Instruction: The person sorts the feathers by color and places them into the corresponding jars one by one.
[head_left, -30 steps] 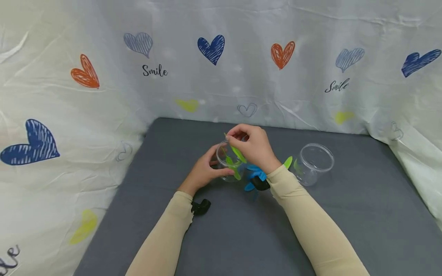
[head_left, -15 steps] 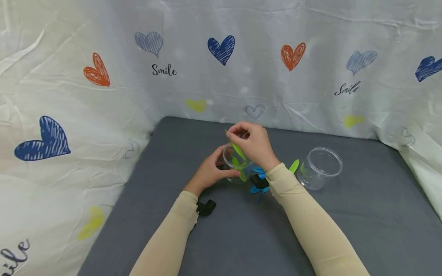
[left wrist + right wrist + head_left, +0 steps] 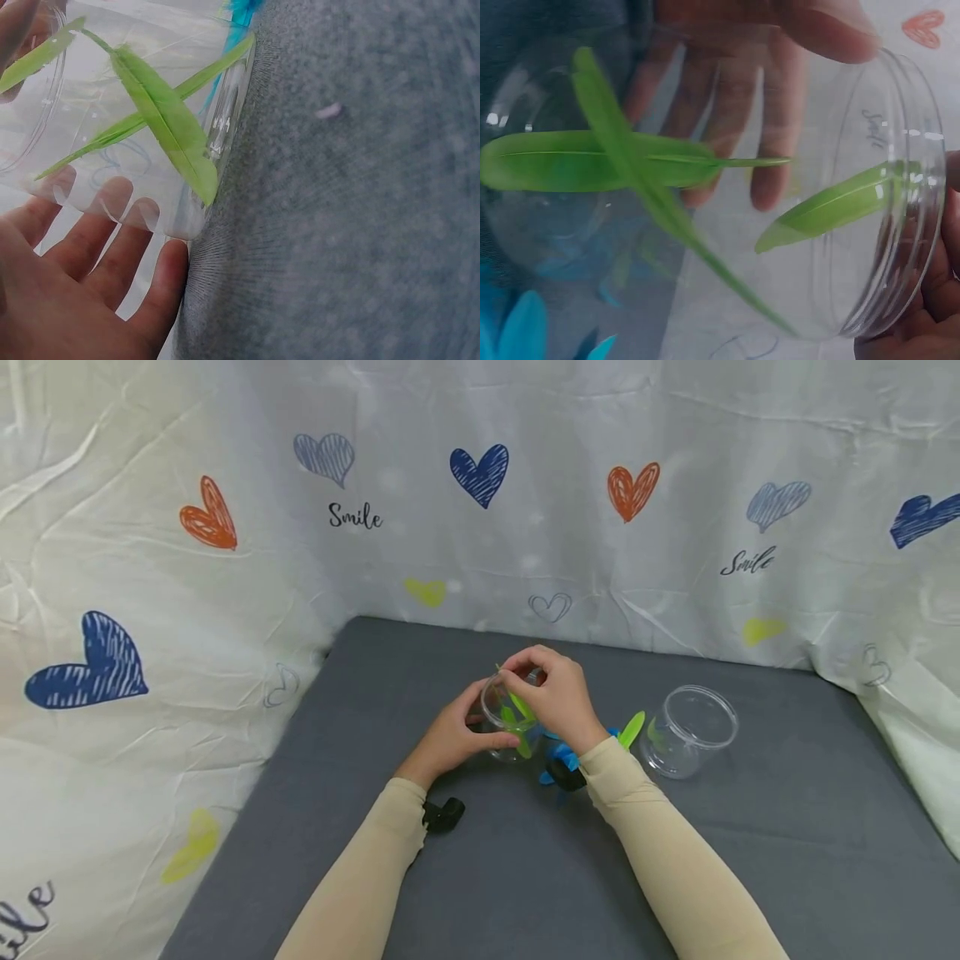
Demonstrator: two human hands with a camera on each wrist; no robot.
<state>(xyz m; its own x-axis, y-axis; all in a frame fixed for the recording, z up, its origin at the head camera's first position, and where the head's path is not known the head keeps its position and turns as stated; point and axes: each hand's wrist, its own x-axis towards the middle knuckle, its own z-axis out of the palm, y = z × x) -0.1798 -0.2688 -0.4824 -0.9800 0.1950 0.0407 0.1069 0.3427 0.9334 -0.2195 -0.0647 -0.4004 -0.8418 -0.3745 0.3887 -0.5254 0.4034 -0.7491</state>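
- Two hands meet at a clear plastic jar [image 3: 504,727] mid-table: the left hand [image 3: 450,739] cups its side with curled fingers.
- Right hand [image 3: 555,697] pinches a green feather [image 3: 517,703] at the jar's mouth; two more green feathers lie inside.
- Blue feathers [image 3: 561,756] lie just right of it; a second empty jar [image 3: 690,731] stands farther right.

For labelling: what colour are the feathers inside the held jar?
Bright green feathers in the clear jar, shown best in the right wrist view.
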